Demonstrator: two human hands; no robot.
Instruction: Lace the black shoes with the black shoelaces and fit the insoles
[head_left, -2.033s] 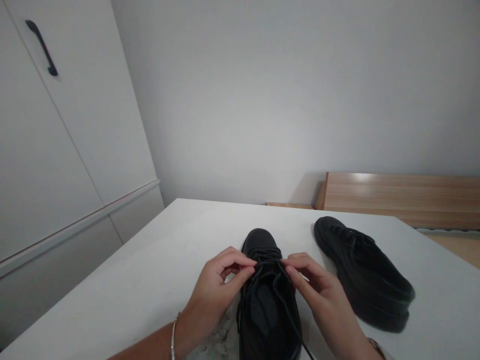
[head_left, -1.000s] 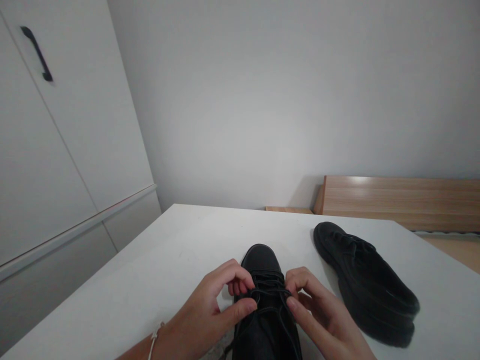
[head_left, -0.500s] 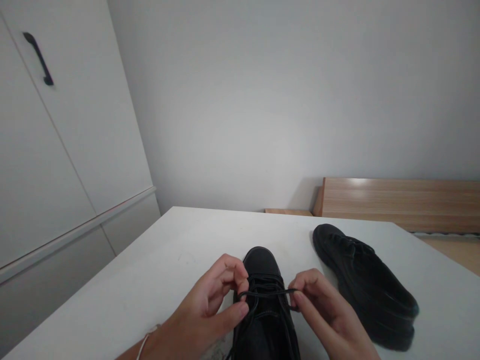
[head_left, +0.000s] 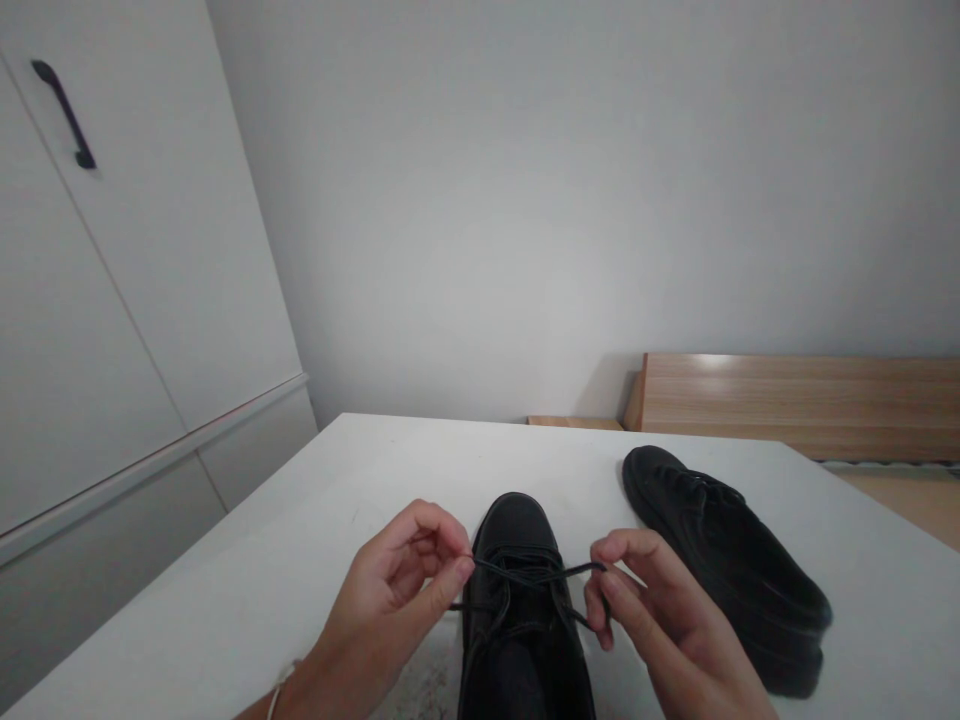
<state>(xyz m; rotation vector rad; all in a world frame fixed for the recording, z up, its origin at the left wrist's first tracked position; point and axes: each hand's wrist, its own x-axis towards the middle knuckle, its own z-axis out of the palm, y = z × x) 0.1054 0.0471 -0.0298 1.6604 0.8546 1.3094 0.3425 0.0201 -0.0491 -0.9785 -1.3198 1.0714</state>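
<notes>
The shoe (head_left: 526,612) sat between left grip (head_left: 397,585) and right grip (head_left: 654,600), both pinched tight on the lace (head_left: 525,577)! They'd spread wider since earlier.

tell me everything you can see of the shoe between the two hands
The shoe is black and leather-like in look, with a smooth, rounded toe cap pointing away from the person. It sits upright, opening up; the lower picture edge cuts off its heel. Dark laces cross its front, with no finished bow showing. The left hand and right hand pinch lace strands, pulled out to either side.
</notes>
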